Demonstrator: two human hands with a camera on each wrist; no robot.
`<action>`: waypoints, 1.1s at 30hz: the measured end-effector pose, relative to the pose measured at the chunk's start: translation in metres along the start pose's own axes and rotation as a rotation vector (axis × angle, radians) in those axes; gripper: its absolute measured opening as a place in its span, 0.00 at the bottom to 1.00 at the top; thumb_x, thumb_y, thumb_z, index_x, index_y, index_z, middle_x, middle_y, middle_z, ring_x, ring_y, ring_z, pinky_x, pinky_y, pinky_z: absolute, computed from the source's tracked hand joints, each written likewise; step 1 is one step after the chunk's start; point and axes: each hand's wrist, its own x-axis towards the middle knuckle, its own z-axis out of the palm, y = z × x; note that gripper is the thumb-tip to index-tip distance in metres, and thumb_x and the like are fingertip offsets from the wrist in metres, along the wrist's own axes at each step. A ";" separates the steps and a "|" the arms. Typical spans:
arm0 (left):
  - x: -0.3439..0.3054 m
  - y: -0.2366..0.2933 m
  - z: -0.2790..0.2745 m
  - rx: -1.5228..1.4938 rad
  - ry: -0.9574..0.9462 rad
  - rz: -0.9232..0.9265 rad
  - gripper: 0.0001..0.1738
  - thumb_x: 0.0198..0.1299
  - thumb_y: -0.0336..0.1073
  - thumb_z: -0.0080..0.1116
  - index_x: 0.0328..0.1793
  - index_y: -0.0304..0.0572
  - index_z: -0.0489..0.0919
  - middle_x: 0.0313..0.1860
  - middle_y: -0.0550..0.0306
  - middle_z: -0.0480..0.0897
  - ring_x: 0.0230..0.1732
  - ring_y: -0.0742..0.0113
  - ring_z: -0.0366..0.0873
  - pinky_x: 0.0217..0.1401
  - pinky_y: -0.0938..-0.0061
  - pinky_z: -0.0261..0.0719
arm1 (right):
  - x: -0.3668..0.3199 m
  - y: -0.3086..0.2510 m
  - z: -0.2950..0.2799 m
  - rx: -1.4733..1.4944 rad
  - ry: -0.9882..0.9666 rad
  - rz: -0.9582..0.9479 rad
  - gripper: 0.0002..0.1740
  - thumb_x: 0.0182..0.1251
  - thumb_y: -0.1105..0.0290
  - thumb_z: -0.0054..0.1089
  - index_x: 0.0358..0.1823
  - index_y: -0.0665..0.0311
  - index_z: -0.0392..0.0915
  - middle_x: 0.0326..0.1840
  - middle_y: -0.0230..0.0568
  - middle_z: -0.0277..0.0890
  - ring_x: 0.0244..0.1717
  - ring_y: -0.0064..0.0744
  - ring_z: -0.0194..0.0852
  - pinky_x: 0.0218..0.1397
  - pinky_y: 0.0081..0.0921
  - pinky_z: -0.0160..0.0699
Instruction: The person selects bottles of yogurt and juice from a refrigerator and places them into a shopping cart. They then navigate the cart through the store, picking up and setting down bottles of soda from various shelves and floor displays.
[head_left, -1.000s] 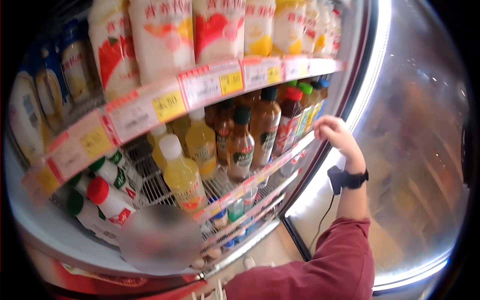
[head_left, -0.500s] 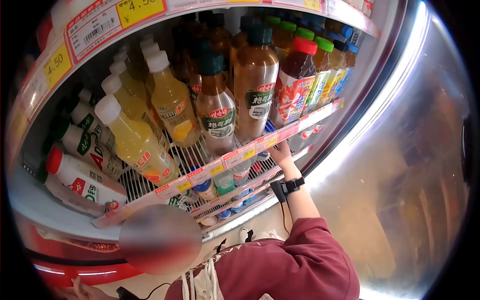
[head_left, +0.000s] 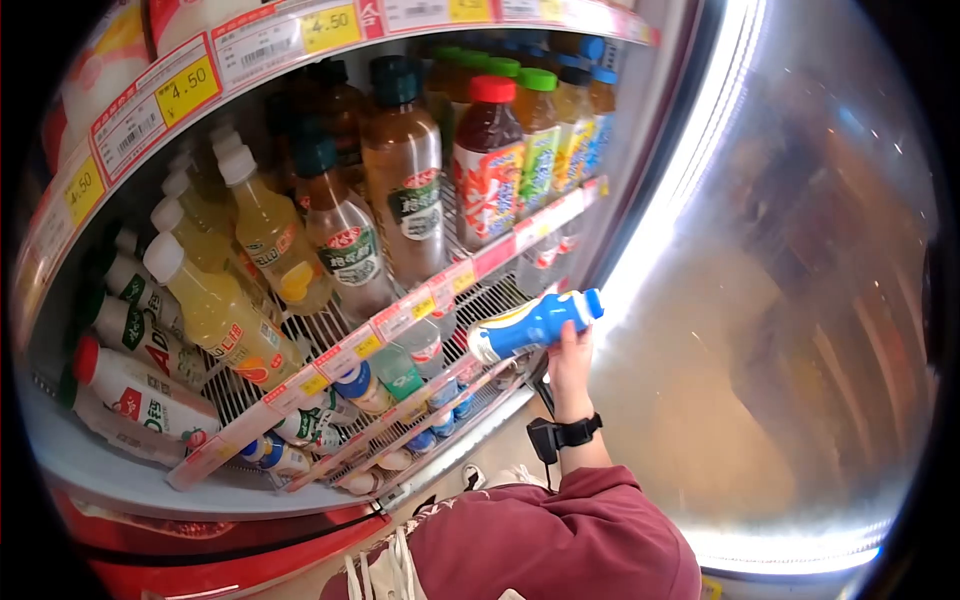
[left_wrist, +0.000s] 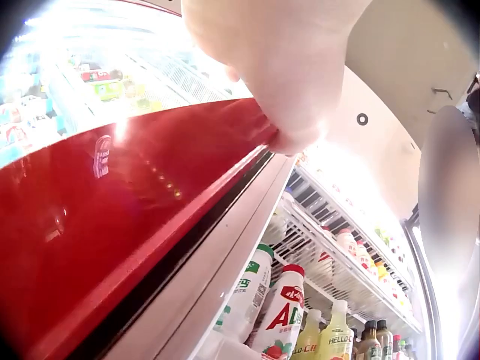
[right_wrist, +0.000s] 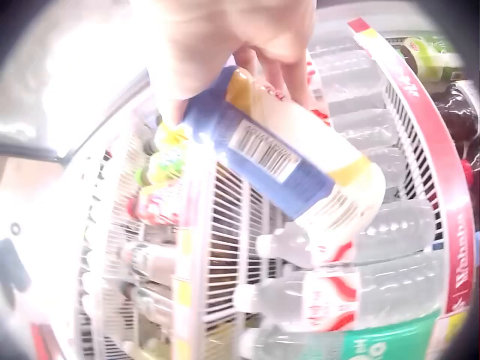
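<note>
My right hand grips a blue and white bottle near its blue cap, in front of the lower shelves. The right wrist view shows the thumb and fingers of the right hand around the upper part of this tilted bottle, its barcode showing. In the left wrist view my left hand is at the edge of a red panel; its fingertips are hidden, so its hold cannot be told. The head view does not show the left hand.
Yellow drinks, brown bottles and a red-capped bottle stand on the middle shelf. Clear bottles lie below. The lit glass door is at the right, a price-label rail along the shelf front.
The right hand went from above the middle shelf's right end down behind its rail, and is now out in front with the blue and white bottle. The left hand has left the head view.
</note>
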 end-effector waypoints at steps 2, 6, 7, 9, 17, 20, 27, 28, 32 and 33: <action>0.006 -0.005 0.001 0.064 -0.016 0.114 0.03 0.51 0.29 0.62 0.33 0.40 0.80 0.59 0.47 0.73 0.65 0.46 0.63 0.63 0.52 0.64 | -0.015 -0.030 -0.001 0.060 -0.061 -0.009 0.30 0.69 0.51 0.48 0.63 0.63 0.59 0.58 0.41 0.69 0.58 0.38 0.69 0.63 0.38 0.66; 0.005 -0.039 -0.006 0.200 0.008 0.260 0.04 0.51 0.31 0.62 0.32 0.40 0.80 0.58 0.48 0.73 0.64 0.46 0.64 0.63 0.51 0.62 | -0.058 -0.114 0.072 0.166 -0.189 0.041 0.44 0.59 0.33 0.44 0.65 0.64 0.58 0.55 0.47 0.71 0.56 0.49 0.70 0.58 0.42 0.72; -0.010 -0.061 -0.004 0.023 -0.044 0.146 0.04 0.50 0.31 0.63 0.33 0.45 0.81 0.57 0.50 0.74 0.64 0.46 0.64 0.65 0.51 0.59 | -0.066 -0.131 0.087 0.138 -0.240 -0.021 0.44 0.59 0.34 0.46 0.65 0.63 0.58 0.54 0.48 0.70 0.55 0.49 0.71 0.55 0.42 0.74; -0.018 -0.076 -0.001 -0.202 -0.097 0.117 0.05 0.53 0.29 0.57 0.36 0.45 0.79 0.62 0.42 0.65 0.65 0.40 0.61 0.66 0.50 0.61 | -0.080 -0.161 0.126 0.172 -0.367 -0.129 0.44 0.57 0.36 0.48 0.65 0.63 0.57 0.53 0.49 0.69 0.52 0.48 0.72 0.50 0.41 0.78; -0.015 -0.069 -0.003 -0.053 -0.170 0.304 0.09 0.55 0.50 0.54 0.30 0.63 0.81 0.67 0.40 0.58 0.69 0.39 0.52 0.70 0.44 0.47 | -0.116 -0.227 0.308 -0.093 -0.810 -0.419 0.42 0.58 0.46 0.59 0.64 0.67 0.56 0.56 0.48 0.66 0.55 0.40 0.70 0.57 0.36 0.72; -0.008 -0.063 -0.008 -0.049 -0.219 0.285 0.09 0.56 0.52 0.55 0.28 0.70 0.82 0.67 0.48 0.59 0.70 0.43 0.50 0.71 0.47 0.46 | -0.133 -0.231 0.391 -0.195 -0.968 -0.518 0.31 0.63 0.59 0.58 0.61 0.69 0.60 0.50 0.43 0.73 0.51 0.33 0.74 0.54 0.30 0.73; -0.004 -0.058 -0.012 -0.105 -0.260 0.256 0.05 0.45 0.48 0.63 0.30 0.78 0.81 0.67 0.50 0.60 0.65 0.45 0.53 0.70 0.48 0.44 | -0.148 -0.198 0.530 -0.124 -1.168 -0.914 0.29 0.60 0.67 0.65 0.58 0.70 0.60 0.48 0.41 0.73 0.49 0.25 0.73 0.53 0.26 0.74; -0.004 -0.058 -0.013 -0.103 -0.260 0.257 0.05 0.45 0.48 0.63 0.30 0.78 0.81 0.67 0.50 0.60 0.65 0.45 0.53 0.70 0.48 0.44 | -0.152 -0.190 0.543 -0.034 -1.068 -1.102 0.26 0.61 0.67 0.59 0.57 0.71 0.63 0.42 0.48 0.75 0.41 0.29 0.76 0.45 0.26 0.76; -0.004 -0.057 -0.013 -0.111 -0.280 0.252 0.07 0.44 0.49 0.64 0.31 0.79 0.81 0.66 0.52 0.60 0.63 0.46 0.55 0.69 0.47 0.44 | -0.115 -0.173 0.568 -0.428 -1.049 -1.272 0.35 0.54 0.56 0.68 0.54 0.69 0.62 0.46 0.49 0.74 0.46 0.39 0.76 0.51 0.32 0.75; -0.005 -0.057 -0.013 -0.113 -0.281 0.255 0.06 0.45 0.49 0.64 0.31 0.79 0.80 0.65 0.52 0.61 0.63 0.46 0.55 0.69 0.47 0.44 | -0.111 -0.168 0.573 -0.497 -1.037 -1.261 0.38 0.52 0.55 0.70 0.55 0.70 0.61 0.45 0.54 0.73 0.47 0.43 0.75 0.50 0.34 0.75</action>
